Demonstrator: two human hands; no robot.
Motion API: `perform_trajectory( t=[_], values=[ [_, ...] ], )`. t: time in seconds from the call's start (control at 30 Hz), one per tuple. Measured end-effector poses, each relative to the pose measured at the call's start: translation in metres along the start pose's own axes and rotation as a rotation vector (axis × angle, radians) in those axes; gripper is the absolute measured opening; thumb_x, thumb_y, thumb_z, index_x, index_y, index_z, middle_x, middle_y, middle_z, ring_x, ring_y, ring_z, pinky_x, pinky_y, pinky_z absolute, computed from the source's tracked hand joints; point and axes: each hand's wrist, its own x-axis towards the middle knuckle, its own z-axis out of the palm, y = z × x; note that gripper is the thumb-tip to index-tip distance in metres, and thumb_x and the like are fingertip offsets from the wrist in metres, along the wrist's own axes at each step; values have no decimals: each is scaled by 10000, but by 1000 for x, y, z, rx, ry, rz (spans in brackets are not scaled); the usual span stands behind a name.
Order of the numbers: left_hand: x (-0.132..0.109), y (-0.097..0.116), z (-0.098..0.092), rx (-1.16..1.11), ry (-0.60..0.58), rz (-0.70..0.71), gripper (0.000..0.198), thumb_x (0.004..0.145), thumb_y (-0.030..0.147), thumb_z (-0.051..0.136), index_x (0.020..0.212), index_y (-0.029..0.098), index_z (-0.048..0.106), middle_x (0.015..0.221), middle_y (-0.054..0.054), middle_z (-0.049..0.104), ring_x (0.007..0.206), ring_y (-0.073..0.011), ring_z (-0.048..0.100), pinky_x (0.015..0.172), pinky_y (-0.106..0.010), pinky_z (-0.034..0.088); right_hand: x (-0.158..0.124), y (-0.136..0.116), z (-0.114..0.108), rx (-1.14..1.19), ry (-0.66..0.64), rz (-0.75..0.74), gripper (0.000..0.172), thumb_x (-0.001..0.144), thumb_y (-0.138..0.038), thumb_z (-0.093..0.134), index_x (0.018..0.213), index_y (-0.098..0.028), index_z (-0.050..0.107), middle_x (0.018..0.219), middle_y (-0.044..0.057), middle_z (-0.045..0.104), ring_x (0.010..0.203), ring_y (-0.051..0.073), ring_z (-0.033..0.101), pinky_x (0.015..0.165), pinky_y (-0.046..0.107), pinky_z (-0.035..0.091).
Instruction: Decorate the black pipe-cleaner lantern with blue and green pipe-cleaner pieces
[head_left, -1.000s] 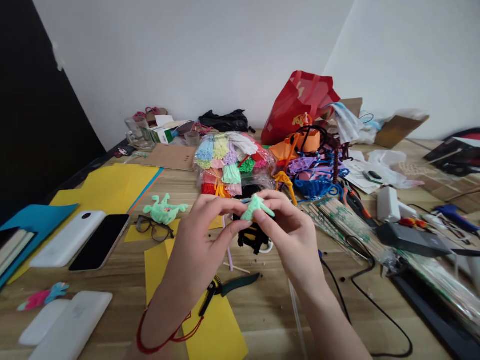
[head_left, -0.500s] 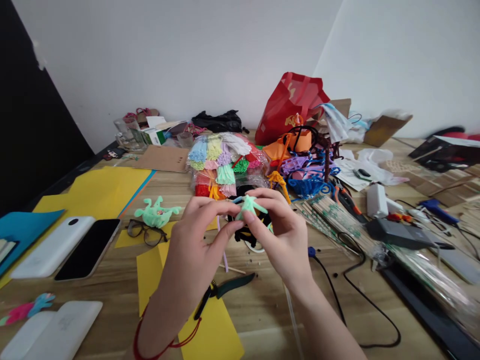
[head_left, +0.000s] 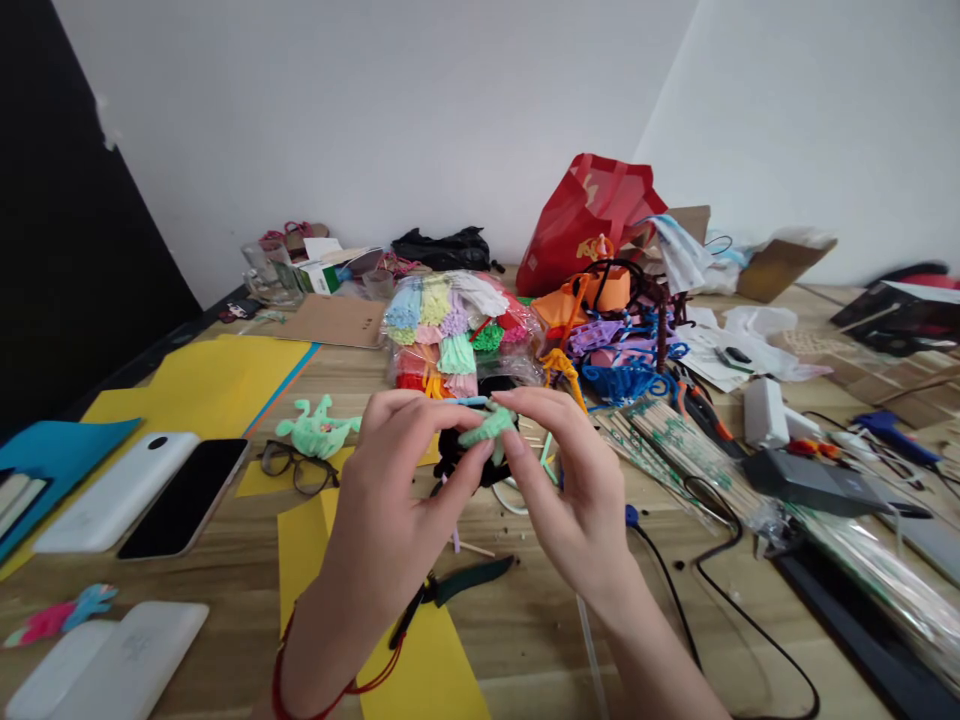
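Both my hands meet above the middle of the wooden table (head_left: 525, 620). My left hand (head_left: 397, 500) and my right hand (head_left: 570, 490) pinch a small mint-green pipe-cleaner piece (head_left: 487, 428) between their fingertips. A light blue bit sticks out at its top. Behind my fingers lies a black pipe-cleaner shape (head_left: 457, 455), partly hidden. A finished mint-green pipe-cleaner figure (head_left: 319, 428) rests on the table to the left of my left hand. Green-handled pliers (head_left: 457, 582) lie below my hands on a yellow paper sheet (head_left: 420, 660).
A bag of coloured pipe cleaners (head_left: 457, 325) sits behind my hands, a red bag (head_left: 592, 215) further back. Glasses (head_left: 292, 465), a black phone (head_left: 187, 495) and white cases (head_left: 112, 490) lie left. Bamboo sticks (head_left: 675, 450), a black cable (head_left: 720, 600) and tools crowd the right.
My hands have turned the green piece slightly and lowered it a little. The camera view shifted a bit; the things on the table have not moved.
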Motion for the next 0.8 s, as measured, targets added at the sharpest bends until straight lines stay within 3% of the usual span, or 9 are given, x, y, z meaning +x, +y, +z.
perform_trajectory(
  t=[0.23, 0.53, 0.67, 0.8],
  values=[
    [0, 5, 0, 67, 23, 160, 114, 902, 97, 662, 975, 170, 616, 897, -8, 706, 930, -158, 560, 907, -265, 474, 2, -3, -4, 181, 35, 106, 180, 972, -129, 573, 1032, -250, 693, 1070, 32, 689, 1083, 162, 641, 976, 319, 513],
    [2, 6, -4, 55, 16, 133, 126, 896, 79, 672, 969, 174, 630, 885, -1, 699, 927, -138, 568, 897, -226, 480, 0, 3, -7, 200, 20, 97, 177, 940, -133, 635, 1011, -266, 728, 1062, 37, 665, 1076, 177, 630, 967, 346, 517],
    [1, -1, -3, 47, 9, 77, 99, 905, 119, 665, 953, 201, 642, 885, 5, 687, 928, -138, 592, 874, -227, 491, 3, 8, -6, 133, 24, 81, 168, 943, -164, 639, 1031, -275, 730, 1082, 41, 669, 1096, 185, 634, 972, 354, 521],
    [2, -34, -6, 87, -53, -167, 68, 866, 167, 667, 907, 220, 659, 901, -7, 668, 870, -157, 636, 809, -265, 510, 6, 24, -5, -107, -21, 147, 340, 973, -277, 600, 1312, -263, 594, 1265, 88, 641, 1175, 219, 619, 972, 379, 538]
  ],
)
